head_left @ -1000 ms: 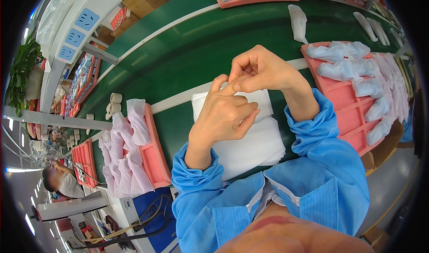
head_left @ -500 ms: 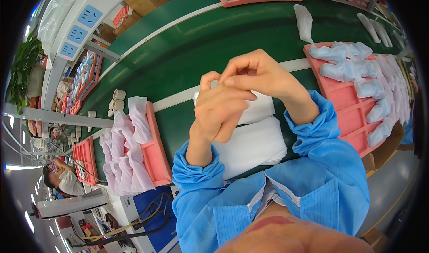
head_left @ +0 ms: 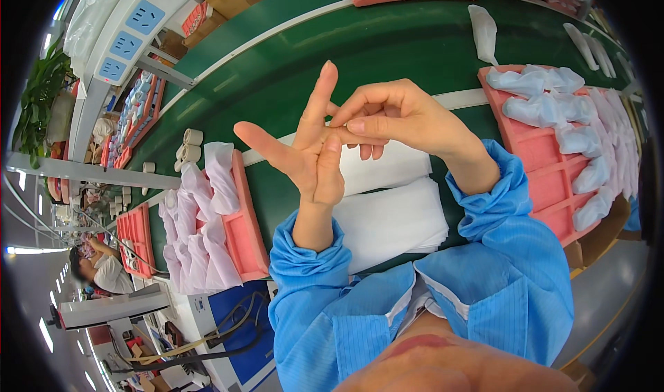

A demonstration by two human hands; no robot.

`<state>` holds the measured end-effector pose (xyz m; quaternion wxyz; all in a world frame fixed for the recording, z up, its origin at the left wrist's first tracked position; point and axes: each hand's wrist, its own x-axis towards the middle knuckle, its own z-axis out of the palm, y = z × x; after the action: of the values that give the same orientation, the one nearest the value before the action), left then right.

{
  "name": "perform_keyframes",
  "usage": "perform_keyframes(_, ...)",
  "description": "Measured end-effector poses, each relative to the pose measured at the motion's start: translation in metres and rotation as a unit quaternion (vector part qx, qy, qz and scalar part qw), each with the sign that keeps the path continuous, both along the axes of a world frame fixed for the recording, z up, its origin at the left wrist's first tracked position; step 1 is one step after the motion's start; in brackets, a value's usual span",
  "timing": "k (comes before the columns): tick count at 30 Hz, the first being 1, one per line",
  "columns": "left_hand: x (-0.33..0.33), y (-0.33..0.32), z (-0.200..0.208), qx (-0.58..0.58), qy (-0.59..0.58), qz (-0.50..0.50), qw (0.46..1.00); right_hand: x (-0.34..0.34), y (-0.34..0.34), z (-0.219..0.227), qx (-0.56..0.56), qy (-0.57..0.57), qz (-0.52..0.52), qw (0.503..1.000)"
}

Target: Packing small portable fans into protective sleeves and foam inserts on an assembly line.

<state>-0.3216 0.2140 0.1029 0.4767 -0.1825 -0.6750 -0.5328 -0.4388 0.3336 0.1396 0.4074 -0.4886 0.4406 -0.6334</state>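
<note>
In the head view, the left hand [head_left: 311, 167] is spread, with one digit pointing up and another stretched out to the left, while its remaining fingers meet the right hand. The right hand [head_left: 408, 119] is bent inward from the right, thumb and forefinger brought together at the left hand's fingers; whether a small thing is pinched between them I cannot tell. Both hands are raised in front of the chest, and the blue sleeves [head_left: 487, 205] are bunched above the wrists.

Nearest to the hands are the white sheets [head_left: 394, 219], lying in flat, slightly uneven layers on the green table [head_left: 277, 80], between the hands and the person's body and partly covered by the right hand's fingers. To their left stands a pink tray [head_left: 243, 247] bearing lilac wrapped pieces [head_left: 221, 177], with some cream rings [head_left: 188, 150] just beyond it. To the right, a second pink tray [head_left: 539, 188] carries pale-blue wrapped pieces [head_left: 532, 112], with lilac ones along its outer side. A single whitish wrapped piece [head_left: 483, 32] lies above that tray, near its upper edge. Farther off, a white power strip [head_left: 125, 44] with blue sockets stands at upper left, and a co-worker [head_left: 111, 271] in a light top sits at the far left
</note>
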Motion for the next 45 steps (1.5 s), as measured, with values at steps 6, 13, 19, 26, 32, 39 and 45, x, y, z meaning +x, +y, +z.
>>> perform_keyframes(6,-0.001,0.007,0.002,-0.001,-0.015,-0.033,0.999,0.000,0.001,0.000,-0.001,-0.007,-0.006,1.000)
perform_keyframes(13,-0.005,0.003,0.001,-0.035,-0.031,-0.002,0.999,0.000,0.002,0.003,0.044,-0.020,-0.020,0.999)
perform_keyframes(19,0.003,0.006,0.004,0.026,-0.059,-0.036,0.997,-0.012,-0.003,-0.011,0.062,0.006,-0.018,0.998)
perform_keyframes(26,0.005,0.009,0.006,0.055,-0.051,-0.115,0.991,-0.007,-0.004,-0.003,0.073,-0.037,0.068,0.994)
perform_keyframes(32,0.001,0.006,0.006,0.027,-0.060,-0.114,0.991,-0.003,-0.005,-0.002,0.067,-0.066,0.083,0.992)
perform_keyframes(39,0.001,0.008,0.005,0.048,-0.051,-0.157,0.985,-0.001,-0.004,-0.004,0.047,-0.045,0.089,0.994)
perform_keyframes(45,0.003,0.012,0.006,0.082,-0.048,-0.164,0.982,0.001,-0.004,-0.007,0.040,-0.056,0.084,0.994)
